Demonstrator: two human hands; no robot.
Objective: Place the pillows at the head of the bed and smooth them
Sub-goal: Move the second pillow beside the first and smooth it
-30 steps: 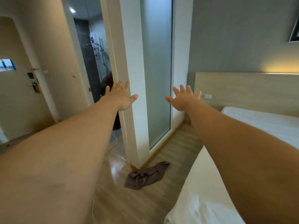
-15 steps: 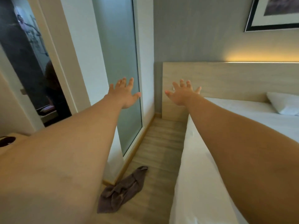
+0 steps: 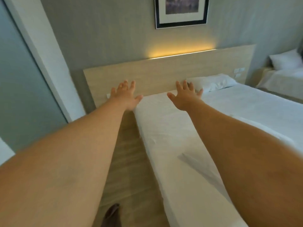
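- Both bare arms were stretched forward toward the pale wooden headboard (image 3: 164,72), likely as a reach toward the head of the bed before any handling began.
- The left hand (image 3: 126,95) hovered off the near edge of the white-sheeted bed (image 3: 172,128), its fingers (image 3: 125,84) spread and straight, holding nothing.
- The right hand (image 3: 185,99) was held above the sheet near the bed's top corner, fingers likewise splayed and empty; whether it touched the sheet could not be told.
- One plump white pillow (image 3: 213,82) lay against the headboard, just beyond the right hand, seemingly already at the head but rumpled and unsmoothed.
- Another white pillow (image 3: 285,61) sat on a separate surface at far right, well apart, probably yet to be fetched.
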